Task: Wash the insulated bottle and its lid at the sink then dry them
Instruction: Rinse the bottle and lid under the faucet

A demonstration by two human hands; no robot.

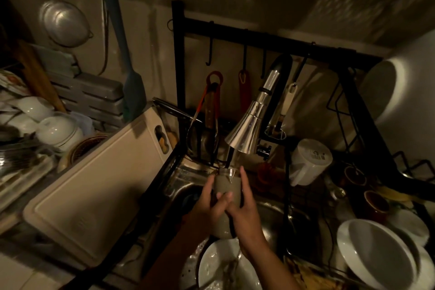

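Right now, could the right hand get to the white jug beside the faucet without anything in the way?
Probably yes, once it lets go. The right hand is wrapped around the bottle under the faucet. The white jug lies just right of it, though a black rack post stands between.

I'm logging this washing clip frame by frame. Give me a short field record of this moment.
setting: dim kitchen sink
held item: insulated bottle, upright, mouth under faucet
left hand: grips bottle's left side
right hand: grips bottle's right side
water flow: cannot tell
below: white plate
left of sink: cutting board
lid: not identifiable
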